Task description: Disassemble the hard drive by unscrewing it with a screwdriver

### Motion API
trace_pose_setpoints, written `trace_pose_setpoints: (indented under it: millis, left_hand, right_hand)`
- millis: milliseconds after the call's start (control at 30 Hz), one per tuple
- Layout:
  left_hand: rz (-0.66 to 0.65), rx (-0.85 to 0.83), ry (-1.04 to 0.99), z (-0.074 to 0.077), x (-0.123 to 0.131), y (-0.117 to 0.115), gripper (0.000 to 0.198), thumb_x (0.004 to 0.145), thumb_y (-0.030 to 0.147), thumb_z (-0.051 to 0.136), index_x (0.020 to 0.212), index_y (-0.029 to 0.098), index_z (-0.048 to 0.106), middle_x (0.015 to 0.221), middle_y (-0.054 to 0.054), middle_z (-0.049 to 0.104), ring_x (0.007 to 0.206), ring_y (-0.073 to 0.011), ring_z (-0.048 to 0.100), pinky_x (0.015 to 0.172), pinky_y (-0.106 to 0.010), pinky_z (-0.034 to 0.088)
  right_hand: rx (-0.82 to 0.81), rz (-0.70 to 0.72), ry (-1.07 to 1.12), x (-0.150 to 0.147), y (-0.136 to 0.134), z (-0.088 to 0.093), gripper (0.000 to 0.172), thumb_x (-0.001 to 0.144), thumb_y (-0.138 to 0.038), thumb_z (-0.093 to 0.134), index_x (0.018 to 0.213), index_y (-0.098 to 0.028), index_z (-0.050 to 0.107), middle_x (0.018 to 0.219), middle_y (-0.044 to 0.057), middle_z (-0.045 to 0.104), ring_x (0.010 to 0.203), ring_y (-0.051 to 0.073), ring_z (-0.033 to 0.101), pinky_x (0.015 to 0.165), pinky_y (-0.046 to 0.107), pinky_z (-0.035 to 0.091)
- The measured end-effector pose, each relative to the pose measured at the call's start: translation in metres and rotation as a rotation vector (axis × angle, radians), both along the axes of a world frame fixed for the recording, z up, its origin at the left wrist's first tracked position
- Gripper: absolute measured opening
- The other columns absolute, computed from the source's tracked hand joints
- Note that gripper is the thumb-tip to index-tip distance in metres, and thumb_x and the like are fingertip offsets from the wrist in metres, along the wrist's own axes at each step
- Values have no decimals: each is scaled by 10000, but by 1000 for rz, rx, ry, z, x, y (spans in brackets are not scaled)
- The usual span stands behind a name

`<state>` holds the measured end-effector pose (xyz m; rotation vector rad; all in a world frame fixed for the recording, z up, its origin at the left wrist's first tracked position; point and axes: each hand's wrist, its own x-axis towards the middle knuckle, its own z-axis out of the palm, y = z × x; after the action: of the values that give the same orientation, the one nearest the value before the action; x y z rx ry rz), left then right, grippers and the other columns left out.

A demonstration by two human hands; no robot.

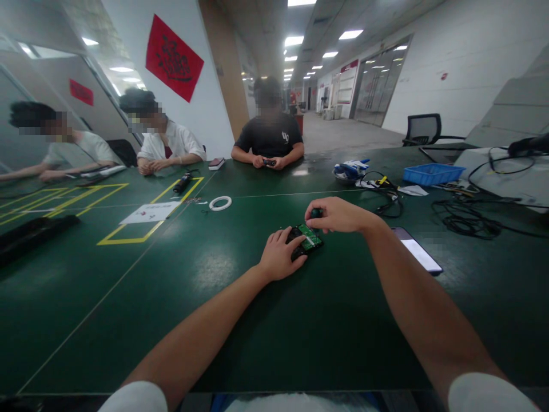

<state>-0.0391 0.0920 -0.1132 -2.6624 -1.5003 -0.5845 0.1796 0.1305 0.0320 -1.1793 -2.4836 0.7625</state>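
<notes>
– What's nearest you?

– My left hand [281,256], fingers spread over a dark device with a green circuit board [309,237]. It lies on the table [274,332] under those fingers and just below my right hand. I can't tell whether my fingertips curl round its edge.

– How will it handle?

– Light and stiff, I'd guess, and likely to slide on this smooth top unless I brace it. The exposed board looks fragile, so I'd take it by the dark edges and not lean on the green face.

– And your right hand [337,214]?

– Apart from the left, fingertips pinched round a small dark-green object [316,213] over the device's far edge. My fingers hide most of it, so I can't say what it is.

– Farther out?

– A phone [415,252] lies to the right of my right forearm. A white ring [220,203] sits beyond my left hand, off to its left; a blue tray [422,177] is well past my right hand. Across the table, a person in black [268,137] holds something small.
</notes>
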Motion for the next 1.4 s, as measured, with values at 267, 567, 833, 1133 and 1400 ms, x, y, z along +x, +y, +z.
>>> trace_pose_setpoints:
  millis: [267,567,833,1133,1400]
  left_hand:
    - [1,-6,5,-1,-1,1,608,889,574,592,1449,352,506,1575,-88,340,1390,-378,361,1115,-570,312]
    - [3,-14,-10,-1,-1,1,606,891,575,594,1450,359,504,1572,-82,347,1403,-380,346,1130,-579,300]
    - [2,-14,-24,-2,-1,0,602,884,565,607,1442,361,510,1570,-84,355,1394,-384,356,1124,-580,301]
    - [-2,-6,-12,-1,-1,1,612,882,573,604,1448,366,503,1571,-80,350,1396,-386,355,1122,-582,305]
    - [-4,-3,-25,-3,0,1,604,887,576,596,1446,363,506,1573,-90,346,1392,-388,357,1124,-581,300]
  right_hand:
    - [-232,38,128,-1,0,-1,382,908,-481,632,1112,-158,639,673,15,668,577,133,615,557,233,489]
    - [-388,10,280,-6,2,-5,308,977,-408,474,1055,-160,638,981,72,686,617,112,619,535,226,490]
    - [-319,22,239,-6,1,-1,300,932,-399,523,973,-154,690,868,38,683,607,92,530,512,199,377]
    - [-488,80,301,-5,3,-3,275,917,-387,554,1013,-161,677,978,62,718,627,98,578,544,212,448]
    - [-483,40,319,-6,3,-4,299,927,-406,526,978,-171,705,958,68,724,621,112,589,523,221,452]
